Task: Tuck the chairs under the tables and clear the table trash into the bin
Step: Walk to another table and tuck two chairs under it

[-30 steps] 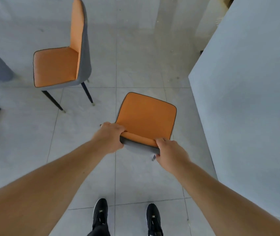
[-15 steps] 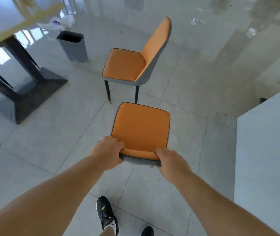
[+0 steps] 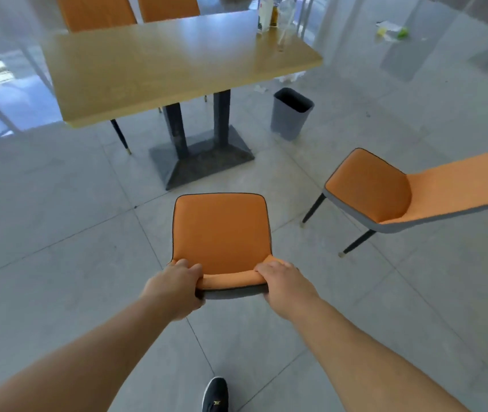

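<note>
Both hands, left hand [image 3: 174,288] and right hand [image 3: 285,285], are gripping the chair [image 3: 222,233] by its back (seat pointing ahead); the table [image 3: 177,63] is waiting straight in front, well apart.

We can read no text, label, brand name or number anywhere in this view. At 1 o'clock, at the far corner of the wooden table [image 3: 177,63], stand a white carton [image 3: 264,17] and a bottle [image 3: 273,15]; whatever print they carry is too blurred for us to read. At 6 o'clock, a black shoe [image 3: 215,395] bears a small yellowish mark on its top, too small for us to make out as a letter or logo.
</note>
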Demonstrator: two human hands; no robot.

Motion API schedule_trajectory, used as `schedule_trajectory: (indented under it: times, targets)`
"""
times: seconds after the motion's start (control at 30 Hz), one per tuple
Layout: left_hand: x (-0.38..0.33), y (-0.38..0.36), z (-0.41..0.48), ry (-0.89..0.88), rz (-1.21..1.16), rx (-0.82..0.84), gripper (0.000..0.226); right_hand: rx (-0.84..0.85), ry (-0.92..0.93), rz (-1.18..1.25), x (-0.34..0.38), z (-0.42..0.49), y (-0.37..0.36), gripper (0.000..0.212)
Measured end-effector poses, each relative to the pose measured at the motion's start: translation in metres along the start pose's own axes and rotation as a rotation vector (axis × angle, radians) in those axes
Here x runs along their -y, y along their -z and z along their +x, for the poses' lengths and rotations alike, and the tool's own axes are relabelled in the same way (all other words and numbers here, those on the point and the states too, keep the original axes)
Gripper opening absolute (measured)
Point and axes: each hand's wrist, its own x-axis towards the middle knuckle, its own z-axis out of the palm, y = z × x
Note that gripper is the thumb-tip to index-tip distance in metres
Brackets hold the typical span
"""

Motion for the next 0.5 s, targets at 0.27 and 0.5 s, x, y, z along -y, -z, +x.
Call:
schedule_trajectory:
  times: [0.27, 0.5]
  targets:
    - [0.063, 0.055, 0.075, 0.140, -0.093, -0.097, 0.027, 0.034, 0.121, -0.110, 0.032, 0.160, 0.058, 0.045]
    - [0.090, 0.106, 0.166, 0.252, -0.159, -0.172, 0.027, 0.043, 0.212, -0.163, 0.031, 0.285, 0.113, 0.044]
